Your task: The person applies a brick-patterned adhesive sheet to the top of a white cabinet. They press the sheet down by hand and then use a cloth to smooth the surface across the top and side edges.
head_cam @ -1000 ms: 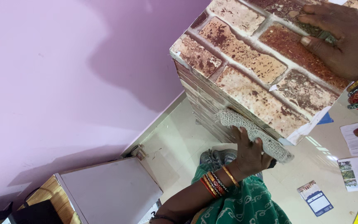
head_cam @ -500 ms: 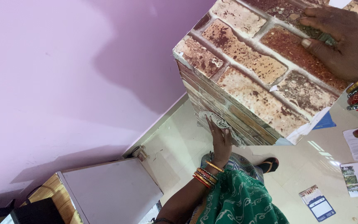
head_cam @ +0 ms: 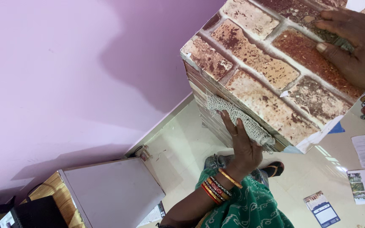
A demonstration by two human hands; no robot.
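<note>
left hand (head_cam: 242,145) flat, pressing cloth (head_cam: 237,118) on box (head_cam: 267,76) | right hand (head_cam: 353,46) cropped, grip unclear

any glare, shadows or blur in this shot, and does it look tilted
Head view: the frame is strongly tilted, so the pink wall and tiled floor run diagonally. A broad soft shadow of the brick-patterned box falls on the wall. Bright window glare streaks the floor near the scattered papers. The left hand pressing the mesh cloth looks sharp, with little blur.

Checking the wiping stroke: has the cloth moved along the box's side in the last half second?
Yes. The cloth under the left hand has moved up, towards the box's top edge.
</note>
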